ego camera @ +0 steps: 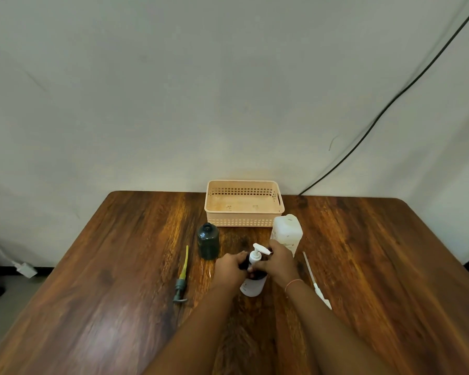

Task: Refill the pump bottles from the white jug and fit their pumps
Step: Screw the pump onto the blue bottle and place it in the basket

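Note:
A white pump bottle (252, 286) stands at the table's middle with a white pump (257, 253) set in its neck. My left hand (229, 266) grips the bottle's shoulder from the left. My right hand (275, 262) holds the pump's collar from the right. A dark green bottle (208, 241) stands open, without a pump, to the left. Its grey pump with a yellow tube (182, 276) lies flat on the table further left. The white jug (287, 234) stands behind my right hand. Another white pump with a long tube (315, 281) lies to the right.
A peach plastic basket (244, 203) sits at the table's far edge, against the wall. A black cable (390, 104) runs down the wall at the right. The wooden table (106, 280) ends close on the left, with a white plug on the floor (26, 269).

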Demonstrator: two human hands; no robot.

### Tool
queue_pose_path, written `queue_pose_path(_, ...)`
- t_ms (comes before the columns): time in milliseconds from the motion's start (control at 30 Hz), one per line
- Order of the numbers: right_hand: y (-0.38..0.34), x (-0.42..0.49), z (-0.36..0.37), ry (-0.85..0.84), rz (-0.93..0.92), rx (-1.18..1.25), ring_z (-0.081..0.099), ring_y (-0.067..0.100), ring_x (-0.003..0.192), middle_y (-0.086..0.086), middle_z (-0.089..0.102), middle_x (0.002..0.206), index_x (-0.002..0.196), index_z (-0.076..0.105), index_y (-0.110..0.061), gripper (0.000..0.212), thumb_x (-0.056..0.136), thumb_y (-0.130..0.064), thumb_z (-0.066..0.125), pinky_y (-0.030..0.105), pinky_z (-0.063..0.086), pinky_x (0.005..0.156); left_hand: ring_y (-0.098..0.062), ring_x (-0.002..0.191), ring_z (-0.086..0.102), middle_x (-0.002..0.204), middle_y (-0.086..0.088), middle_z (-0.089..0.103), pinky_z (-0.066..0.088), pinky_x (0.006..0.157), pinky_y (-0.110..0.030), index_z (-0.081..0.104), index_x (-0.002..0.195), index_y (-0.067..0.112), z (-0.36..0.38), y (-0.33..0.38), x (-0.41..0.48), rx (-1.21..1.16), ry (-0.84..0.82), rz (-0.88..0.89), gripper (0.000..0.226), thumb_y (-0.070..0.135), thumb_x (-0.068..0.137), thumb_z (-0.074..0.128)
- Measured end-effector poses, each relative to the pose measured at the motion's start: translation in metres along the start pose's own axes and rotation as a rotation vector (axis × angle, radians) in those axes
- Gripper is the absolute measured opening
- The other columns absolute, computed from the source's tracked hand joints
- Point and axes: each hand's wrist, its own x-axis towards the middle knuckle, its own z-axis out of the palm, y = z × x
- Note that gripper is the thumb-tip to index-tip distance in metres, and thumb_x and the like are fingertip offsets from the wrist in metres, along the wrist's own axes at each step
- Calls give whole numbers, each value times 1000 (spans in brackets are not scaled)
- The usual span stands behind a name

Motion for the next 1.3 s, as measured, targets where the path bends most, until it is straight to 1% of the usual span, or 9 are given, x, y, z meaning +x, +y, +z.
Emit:
queue_pose_path(133,1,2,-1,-58,-46,19,58,26,107,11,66,115,112,63,-9,47,68,-7,78,30,48,87,-22,116,59,123,-6,67,45,96,-27,58,129,19,-1,1,0,22,3,6,42,18,87,62)
queue_pose_path(267,-1,3,1,15,26,-12,56,17,79,5,63,85,84,57,-12,35,61,-19,83,20,45,61,-21,108,63,116,-5,69,47,86,-23,61,126,21,-1,2,-1,18,9,-19,37,19,89,58)
queue_pose_path(400,-1,9,-5,-108,-54,31,56,19,105,3,65,111,114,61,-13,51,67,-4,76,24,47,82,-21,102,64,109,-6,72,47,83,-24,65,120,20,0,2,-1,17,5,-26,34,20,86,62)
queue_pose_path(567,1,3,2,-17,28,17,53,9,73,-6,60,77,79,54,-19,37,59,-19,84,13,38,56,-20,116,59,123,-4,66,42,89,-20,58,129,19,1,1,-2,12,17,-24,39,18,90,57)
queue_pose_path(700,4,3,1,-121,-29,109,58,20,105,6,65,113,119,58,-11,54,69,-6,77,24,46,81,-19,113,61,120,-4,68,44,89,-22,59,127,22,-1,3,-3,11,-1,-20,40,22,87,61)
queue_pose_path(833,1,1,4,4,49,51,58,18,83,4,65,89,84,58,-17,34,62,-21,84,18,45,62,-20,113,60,122,-4,67,45,90,-24,56,130,24,-4,5,-2,41,-17,-29,40,21,90,56)
queue_pose_path(967,3,-2,4,-74,-14,113,55,14,102,-3,61,107,117,55,-17,51,71,-13,77,25,49,81,-20,111,61,119,-3,69,46,90,-25,59,128,24,-4,6,-4,22,-1,-40,39,21,89,59)
queue_pose_path(1100,1,-3,3,-4,-16,70,62,29,101,12,69,109,105,66,-7,31,75,-13,74,26,49,76,-21,112,61,119,-5,68,47,93,-27,58,129,23,-5,8,-5,4,-9,-63,42,23,87,62)
queue_pose_path(1300,0,-6,9,73,-22,12,62,24,92,13,70,101,95,68,-5,25,75,-17,74,24,46,71,-22,117,59,124,-5,66,45,96,-27,57,130,20,-5,11,-6,-19,-10,-96,45,19,85,64)
